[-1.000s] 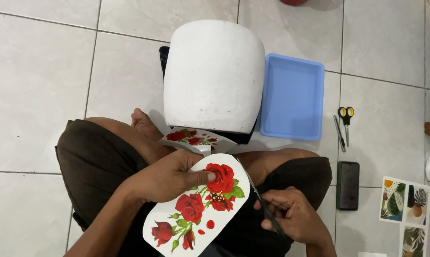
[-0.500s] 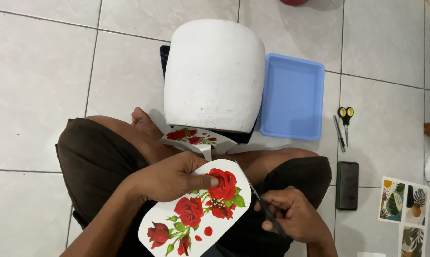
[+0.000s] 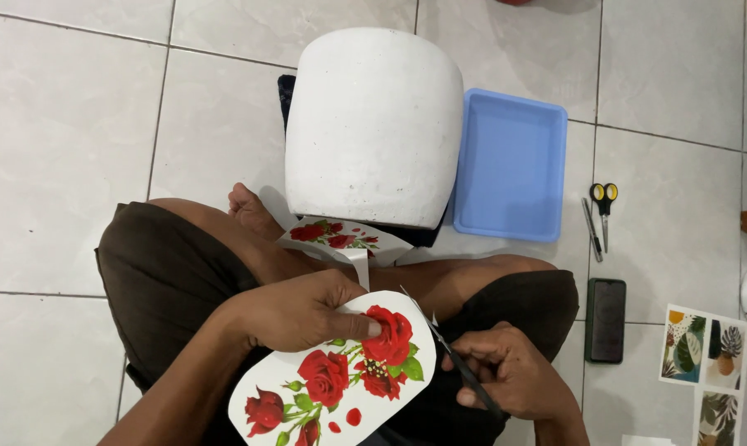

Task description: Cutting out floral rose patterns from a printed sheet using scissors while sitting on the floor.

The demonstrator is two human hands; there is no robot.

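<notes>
The left hand (image 3: 295, 312) pinches a white sheet printed with red roses (image 3: 332, 376), thumb pressed on the printed face at the topmost rose and the other fingers curled under the upper edge, so the sheet juts down and to the left from the fingertips and lies over the person's lap. The right hand (image 3: 510, 380) is closed around the handles of a slim pair of dark scissors (image 3: 448, 351), fingers folded tightly together; the blades point up and left from the knuckles and meet the sheet's right edge just beside the left thumb tip. Whether the blades stand apart or together cannot be told at this size. Beyond the left fingers, nearer the feet, a cut-off scrap with roses (image 3: 340, 238) and a white strip rests against the base of a large white rough-surfaced pot (image 3: 373, 124) lying on the tiled floor (image 3: 76, 124). To the right of the pot sits a shallow blue plastic tray (image 3: 510, 165). Further right of the right hand lie a small yellow-handled pair of scissors (image 3: 603, 211), a dark pen-like tool (image 3: 590, 230), a black phone (image 3: 606, 320) and sheets with leaf pictures (image 3: 704, 351).
</notes>
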